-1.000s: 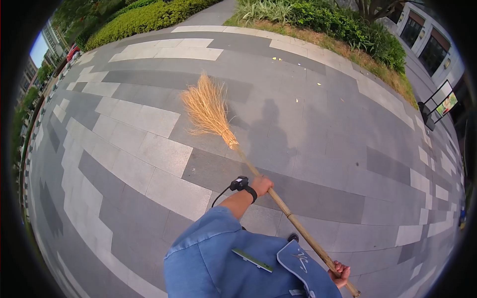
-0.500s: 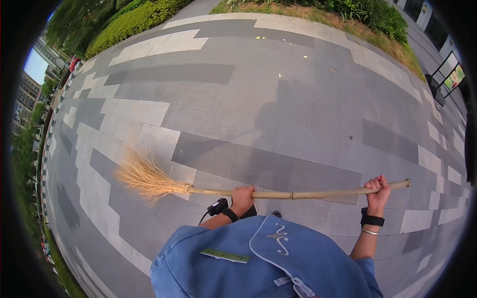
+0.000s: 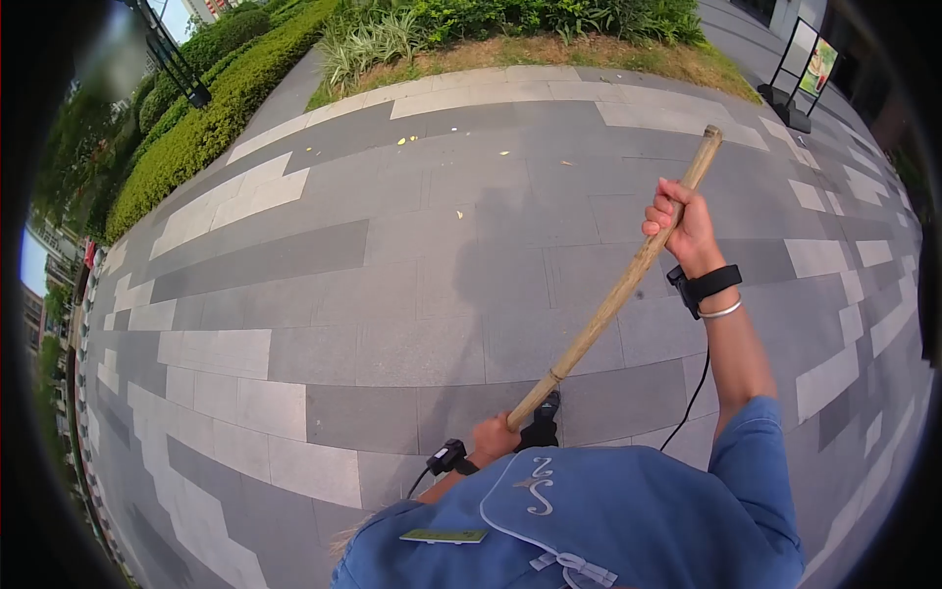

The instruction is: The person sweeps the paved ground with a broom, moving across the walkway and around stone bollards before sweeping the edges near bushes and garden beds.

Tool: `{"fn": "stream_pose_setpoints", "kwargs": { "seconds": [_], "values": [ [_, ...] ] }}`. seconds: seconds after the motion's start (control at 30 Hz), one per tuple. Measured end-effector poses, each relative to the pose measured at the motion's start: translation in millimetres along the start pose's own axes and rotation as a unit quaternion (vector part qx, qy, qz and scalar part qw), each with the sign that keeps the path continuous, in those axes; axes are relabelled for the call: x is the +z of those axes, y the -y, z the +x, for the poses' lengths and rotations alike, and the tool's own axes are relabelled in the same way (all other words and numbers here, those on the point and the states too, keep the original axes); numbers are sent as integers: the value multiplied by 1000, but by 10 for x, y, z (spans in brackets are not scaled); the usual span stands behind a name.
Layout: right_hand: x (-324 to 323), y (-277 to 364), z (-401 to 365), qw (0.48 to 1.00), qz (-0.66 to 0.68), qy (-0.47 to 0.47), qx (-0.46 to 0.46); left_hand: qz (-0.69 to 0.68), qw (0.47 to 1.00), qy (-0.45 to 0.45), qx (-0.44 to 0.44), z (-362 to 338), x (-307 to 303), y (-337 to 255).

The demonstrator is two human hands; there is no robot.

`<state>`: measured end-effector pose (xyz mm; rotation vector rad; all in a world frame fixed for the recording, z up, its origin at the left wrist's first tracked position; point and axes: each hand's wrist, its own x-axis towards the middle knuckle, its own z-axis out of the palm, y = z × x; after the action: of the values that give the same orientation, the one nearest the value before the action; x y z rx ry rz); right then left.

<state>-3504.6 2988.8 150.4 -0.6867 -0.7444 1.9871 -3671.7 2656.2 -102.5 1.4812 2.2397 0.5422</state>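
A straw broom with a long bamboo handle (image 3: pixel 608 304) slants up to the right in front of my body. My right hand (image 3: pixel 689 224) is wrapped round the handle near its top end. Lower down, my left hand (image 3: pixel 496 435) grips the same handle close to my chest. The straw head is mostly hidden behind my blue shirt (image 3: pixel 628 501); a few pale bristles show at its left edge. Black straps with small devices sit on both wrists, and a silver bangle (image 3: pixel 721 309) is on the right one.
Grey and pale paving (image 3: pixel 392 294) spreads ahead, with several small yellow leaves (image 3: pixel 407 140) on it. A planted bed (image 3: pixel 549 49) lies beyond. A clipped hedge (image 3: pixel 186 147) runs along the left. A sign stand (image 3: pixel 800 79) stands at the far right. My shoe (image 3: pixel 549 402) shows below the handle.
The broom has swung from nearly level to a steep slant. My right hand has risen forward, my left has come down toward my body, and the straw head has gone behind my shirt.
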Motion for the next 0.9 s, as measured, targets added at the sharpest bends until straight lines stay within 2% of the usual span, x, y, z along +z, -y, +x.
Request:
{"fn": "stream_pose_setpoints", "kwargs": {
  "seconds": [0.07,0.1,0.13,0.17,0.23,0.3,0.37,0.47,0.53,0.57,0.63,0.67,0.73,0.77,0.8,0.87,0.9],
  "values": [
    [-188,884,-55,994,-2,-53,-92,-20,995,17,97,738,36,-591],
    [-409,1346,-103,990,-8,-47,-135,-47,982,8,182,1106,26,-902],
    [-564,1777,-245,983,-18,-56,-175,-86,969,22,231,1424,-9,-1258],
    [-843,2280,-399,978,-41,-21,-203,-104,956,39,271,1724,-11,-1608],
    [-1037,3152,-823,957,-108,-37,-268,-137,913,18,384,2242,-156,-2305],
    [-418,3096,-1257,933,-127,-1,-336,-142,874,-17,464,2756,-172,-2842],
    [-159,3041,-1410,910,-138,18,-391,-149,861,-84,479,3377,-149,-3221],
    [-758,3053,-1194,880,-166,-34,-445,-140,873,-159,440,4474,42,-3506],
    [-881,2487,-783,872,-191,-19,-450,-119,906,-131,386,5039,278,-3503],
    [-1027,2278,-655,856,-193,-51,-477,-108,895,-109,418,5230,355,-3473],
    [-1459,2379,-583,819,-153,-134,-537,-119,859,-103,488,5533,540,-3816],
    [-1741,2470,-725,799,-101,-191,-560,-134,836,-105,522,5528,616,-3989],
    [-2263,2686,-1137,764,-52,-289,-574,-115,834,-10,539,5433,693,-4386],
    [-2429,2717,-1409,740,-42,-329,-585,-115,814,-19,569,5486,898,-4413],
    [-2514,2765,-1641,716,-39,-365,-594,-121,795,-30,594,5543,1143,-4450],
    [-2535,2796,-1867,652,25,-463,-600,-134,774,93,611,5443,1440,-4591],
    [-2477,2770,-1929,633,10,-470,-615,-153,757,106,627,5410,1503,-4695]
  ]
}}
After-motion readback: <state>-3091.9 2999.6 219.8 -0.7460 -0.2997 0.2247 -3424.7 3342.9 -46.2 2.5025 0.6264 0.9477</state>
